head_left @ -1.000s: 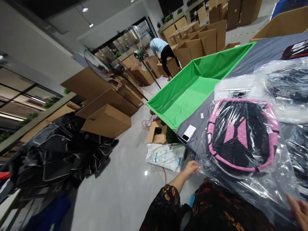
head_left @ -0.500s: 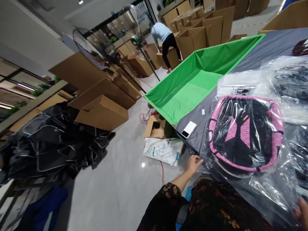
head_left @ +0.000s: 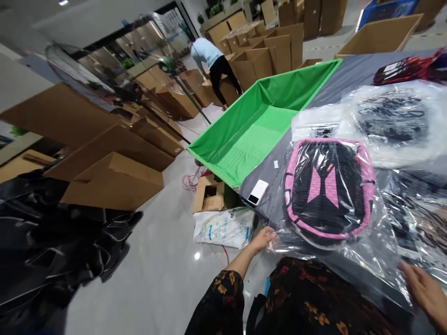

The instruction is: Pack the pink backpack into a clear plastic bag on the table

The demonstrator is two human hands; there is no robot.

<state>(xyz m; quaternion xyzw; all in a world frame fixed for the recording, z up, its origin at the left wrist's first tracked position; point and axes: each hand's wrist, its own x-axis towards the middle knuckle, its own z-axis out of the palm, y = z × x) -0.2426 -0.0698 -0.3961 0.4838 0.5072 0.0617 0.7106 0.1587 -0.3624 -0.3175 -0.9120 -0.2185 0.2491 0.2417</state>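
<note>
Bagged backpack: a black and pink backpack (head_left: pixel 328 188) sealed in a clear plastic bag (head_left: pixel 370 251), lying flat on the grey worktop (head_left: pixel 352 74), at its near edge.
Left hand: the left hand (head_left: pixel 262 238) has its fingers pinched shut on the near left corner of the plastic bag.
Right hand: the right hand (head_left: pixel 424 291) rests at the bag's near right edge with fingers spread loosely; whether it grips the film I cannot tell, as it is partly cut off.
Handling: likely light and soft, and the slick, loose film may slide over the backpack inside.
Hold: the corners give only film; a firmer hold looks to be through the bag onto the backpack's pink rim.
Neighbours: a white phone (head_left: pixel 257 192) lies just left of the backpack, a green cloth bin (head_left: pixel 254 125) beyond it, and more bagged goods (head_left: pixel 394 121) behind.
</note>
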